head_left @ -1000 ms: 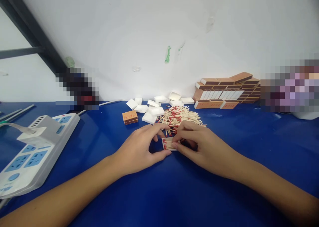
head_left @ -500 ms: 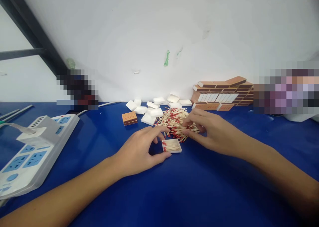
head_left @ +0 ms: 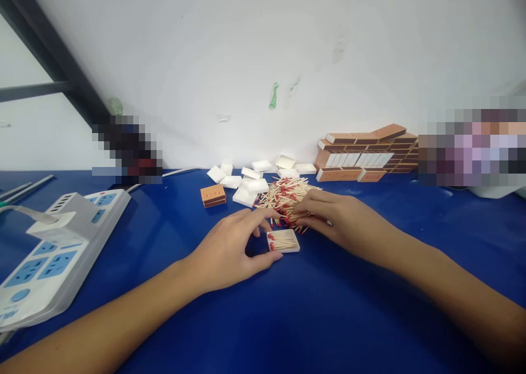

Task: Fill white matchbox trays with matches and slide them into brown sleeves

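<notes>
My left hand (head_left: 228, 248) steadies a small white matchbox tray (head_left: 292, 248) on the table, its thumb at the near side and its fingers at the far side. Inside the tray lie several matches (head_left: 283, 239), red heads to the left. Just behind it spreads a heap of loose red-tipped matches (head_left: 283, 193). My right hand (head_left: 345, 220) is at the right front of this heap, thumb and fingers drawn together on matches. The fingertips partly cover what they grip, so the number of matches is hidden.
White empty trays (head_left: 246, 193) lie scattered behind the heap, with orange matchboxes (head_left: 213, 195) to their left. More matchboxes (head_left: 365, 147) are stacked against the wall (head_left: 246, 62). A white power strip (head_left: 69, 270) occupies the left of the blue table (head_left: 287, 319).
My right hand has moved slightly left and its thumb and fingers have come closer together at the heap. My left hand and the tray stay in place.
</notes>
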Tool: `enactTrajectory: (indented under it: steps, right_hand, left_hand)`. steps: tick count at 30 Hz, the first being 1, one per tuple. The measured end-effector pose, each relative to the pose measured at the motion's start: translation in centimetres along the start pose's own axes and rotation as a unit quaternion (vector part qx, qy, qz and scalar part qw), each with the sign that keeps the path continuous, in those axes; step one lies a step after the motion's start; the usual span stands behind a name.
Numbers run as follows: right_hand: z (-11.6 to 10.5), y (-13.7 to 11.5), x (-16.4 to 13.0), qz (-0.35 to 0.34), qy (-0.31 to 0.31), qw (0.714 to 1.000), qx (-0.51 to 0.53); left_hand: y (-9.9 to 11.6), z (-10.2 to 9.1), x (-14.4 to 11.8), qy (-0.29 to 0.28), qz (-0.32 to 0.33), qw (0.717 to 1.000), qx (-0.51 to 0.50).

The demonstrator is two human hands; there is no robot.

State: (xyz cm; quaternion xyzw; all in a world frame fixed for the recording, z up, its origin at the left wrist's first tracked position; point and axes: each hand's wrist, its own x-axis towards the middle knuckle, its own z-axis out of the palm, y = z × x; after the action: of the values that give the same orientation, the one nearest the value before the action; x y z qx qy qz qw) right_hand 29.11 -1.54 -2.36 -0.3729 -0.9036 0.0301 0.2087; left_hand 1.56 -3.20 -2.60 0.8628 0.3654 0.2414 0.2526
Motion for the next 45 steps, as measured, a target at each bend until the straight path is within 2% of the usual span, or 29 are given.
enactTrajectory:
  steps: [12, 16, 19, 24, 31, 45]
  right_hand:
    - [0.2, 0.1, 0.0, -0.009, 0.018, 0.999, -0.046]
    - [0.2, 0.3, 0.0, 0.009, 0.02, 0.999, -0.049]
    - [-0.1, 0.3, 0.0, 0.022, 0.043, 0.998, -0.046]
    - [-0.2, -1.1, 0.1, 0.012, 0.064, 0.998, -0.022]
    - [0.7, -4.1, 0.0, -0.041, -0.002, 0.999, 0.032]
    - [0.6, -3.9, -0.2, -0.011, -0.031, 0.999, 0.041]
  left_hand:
    - [0.1, 0.0, 0.1, 0.002, 0.002, 1.0, 0.0]
    - [0.0, 0.1, 0.0, 0.003, 0.002, 1.0, -0.001]
    - [0.0, 0.1, 0.0, 0.004, -0.001, 1.0, 0.001]
    - [0.0, 0.1, 0.2, 0.014, -0.004, 1.0, 0.009]
    - [0.0, 0.2, 0.2, 0.009, -0.001, 1.0, 0.013]
    - [0.1, 0.2, 0.2, 0.006, 0.007, 1.0, 0.009]
